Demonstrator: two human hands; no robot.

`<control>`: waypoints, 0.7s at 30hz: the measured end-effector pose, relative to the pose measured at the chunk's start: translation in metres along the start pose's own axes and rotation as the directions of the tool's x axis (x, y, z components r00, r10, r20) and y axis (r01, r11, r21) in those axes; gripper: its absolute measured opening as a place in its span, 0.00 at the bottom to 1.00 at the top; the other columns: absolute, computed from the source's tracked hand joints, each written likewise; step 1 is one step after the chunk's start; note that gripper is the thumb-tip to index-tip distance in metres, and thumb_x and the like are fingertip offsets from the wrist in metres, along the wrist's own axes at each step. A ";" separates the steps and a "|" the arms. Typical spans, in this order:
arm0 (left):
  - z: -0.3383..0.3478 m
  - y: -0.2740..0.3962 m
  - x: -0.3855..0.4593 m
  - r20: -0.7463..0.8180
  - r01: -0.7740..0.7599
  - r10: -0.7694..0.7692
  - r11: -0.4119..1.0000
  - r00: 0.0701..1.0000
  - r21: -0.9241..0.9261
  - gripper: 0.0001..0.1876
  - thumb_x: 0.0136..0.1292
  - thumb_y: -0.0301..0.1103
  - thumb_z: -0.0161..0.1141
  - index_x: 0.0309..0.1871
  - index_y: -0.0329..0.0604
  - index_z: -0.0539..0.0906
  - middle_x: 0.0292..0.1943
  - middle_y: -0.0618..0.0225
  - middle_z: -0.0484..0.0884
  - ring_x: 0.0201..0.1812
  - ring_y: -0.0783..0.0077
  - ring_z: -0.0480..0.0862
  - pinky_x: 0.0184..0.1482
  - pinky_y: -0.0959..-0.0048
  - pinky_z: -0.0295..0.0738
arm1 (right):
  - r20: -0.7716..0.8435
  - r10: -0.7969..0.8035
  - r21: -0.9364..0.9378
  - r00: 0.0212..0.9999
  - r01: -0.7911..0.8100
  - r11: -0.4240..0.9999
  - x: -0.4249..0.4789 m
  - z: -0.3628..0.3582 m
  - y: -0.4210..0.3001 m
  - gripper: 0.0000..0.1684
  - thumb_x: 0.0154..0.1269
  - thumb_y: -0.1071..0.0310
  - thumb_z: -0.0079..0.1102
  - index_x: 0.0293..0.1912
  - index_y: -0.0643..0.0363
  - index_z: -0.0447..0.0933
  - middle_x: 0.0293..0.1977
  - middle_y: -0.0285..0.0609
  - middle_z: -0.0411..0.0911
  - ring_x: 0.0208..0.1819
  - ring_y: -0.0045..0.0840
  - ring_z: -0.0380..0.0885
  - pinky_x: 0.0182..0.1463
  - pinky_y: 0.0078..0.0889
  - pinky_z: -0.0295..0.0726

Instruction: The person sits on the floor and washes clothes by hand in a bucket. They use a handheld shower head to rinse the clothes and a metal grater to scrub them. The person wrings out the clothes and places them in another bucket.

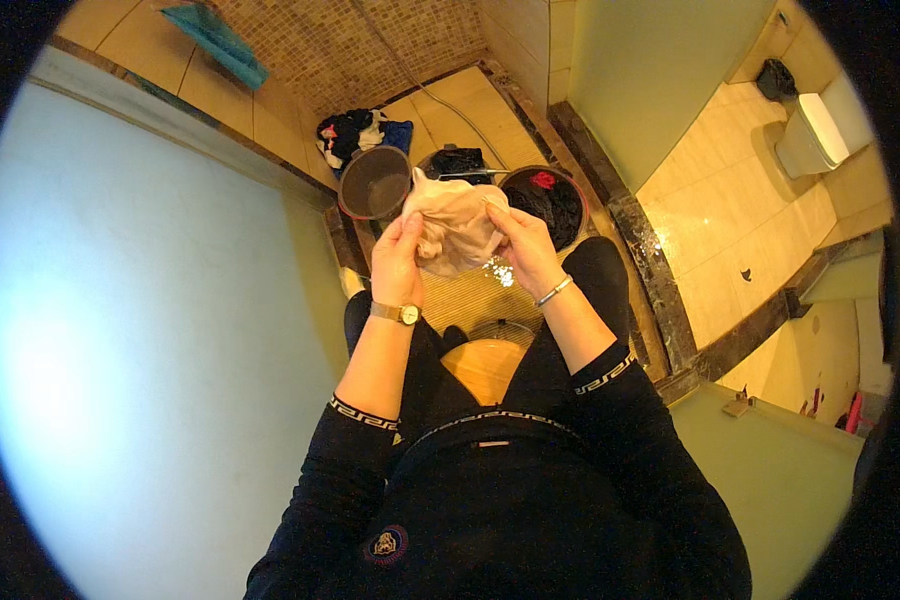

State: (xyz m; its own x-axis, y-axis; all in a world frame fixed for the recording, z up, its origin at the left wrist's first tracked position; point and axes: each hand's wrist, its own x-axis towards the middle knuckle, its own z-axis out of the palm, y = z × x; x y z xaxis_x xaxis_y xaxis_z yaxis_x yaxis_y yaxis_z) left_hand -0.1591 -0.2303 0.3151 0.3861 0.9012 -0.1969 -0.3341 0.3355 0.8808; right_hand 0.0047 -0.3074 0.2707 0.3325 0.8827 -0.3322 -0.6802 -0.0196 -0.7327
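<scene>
A crumpled, pale piece of cloth (457, 225) is spread between my two hands above the tiled shower floor. My left hand (399, 251) grips its left edge, with the thumb on top. Its right edge is pinched in my right hand (523, 244). Behind the cloth on the left, a dark round basin (375, 182) stands tilted. Beyond the cloth lies black fabric (457, 163) in another vessel, partly hidden. To the right of my right hand, a round tub (583, 206) holds dark cloth and a small red piece.
A heap of mixed clothes (352, 135) lies by the wall behind the basin. A shower hose (450, 109) runs down over the floor. Between my legs is a wooden stool (487, 367). Frosted glass (157, 300) stands on the left, and a dark stone curb (656, 277) runs along the right.
</scene>
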 end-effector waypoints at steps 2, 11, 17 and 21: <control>-0.005 0.006 0.007 0.052 -0.050 0.053 0.997 0.997 -0.061 0.17 0.71 0.39 0.56 0.56 0.37 0.77 0.50 0.67 0.80 0.50 0.74 0.78 0.53 0.72 0.72 | -0.020 -0.012 -0.020 1.000 0.012 1.000 0.003 -0.012 0.005 0.15 0.68 0.57 0.60 0.42 0.61 0.81 0.35 0.35 0.80 0.33 0.18 0.77 0.39 0.21 0.76; -0.012 0.017 0.012 0.277 0.237 -0.117 0.857 0.954 -0.457 0.21 0.74 0.46 0.49 0.63 0.45 0.71 0.61 0.64 0.75 0.60 0.62 0.76 0.61 0.58 0.71 | -0.078 0.199 -0.116 0.977 -0.207 0.971 0.002 -0.023 0.025 0.25 0.70 0.57 0.57 0.61 0.56 0.68 0.43 0.40 0.76 0.43 0.25 0.79 0.47 0.36 0.80; 0.000 0.001 0.002 0.171 0.241 -0.217 0.961 0.961 -0.137 0.21 0.71 0.40 0.54 0.63 0.40 0.72 0.60 0.62 0.76 0.60 0.65 0.75 0.63 0.62 0.70 | 0.190 0.312 0.178 0.931 -0.345 0.922 -0.016 0.009 0.010 0.30 0.74 0.47 0.46 0.66 0.54 0.62 0.55 0.44 0.73 0.54 0.32 0.76 0.54 0.41 0.79; -0.003 -0.026 0.008 0.144 0.177 -0.168 0.983 0.975 -0.052 0.13 0.69 0.33 0.57 0.53 0.40 0.77 0.47 0.67 0.81 0.47 0.74 0.80 0.48 0.73 0.78 | 0.197 0.039 0.035 0.980 -0.047 0.998 -0.015 0.013 0.011 0.18 0.72 0.56 0.54 0.54 0.57 0.74 0.49 0.38 0.77 0.46 0.22 0.78 0.48 0.23 0.78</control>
State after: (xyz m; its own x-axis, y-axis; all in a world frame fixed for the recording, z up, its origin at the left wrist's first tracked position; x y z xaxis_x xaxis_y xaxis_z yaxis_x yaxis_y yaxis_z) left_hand -0.1502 -0.2311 0.2895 0.5566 0.7830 -0.2777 -0.3046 0.5033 0.8087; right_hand -0.0166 -0.3146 0.2755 0.1703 0.9564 -0.2373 -0.7176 -0.0447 -0.6951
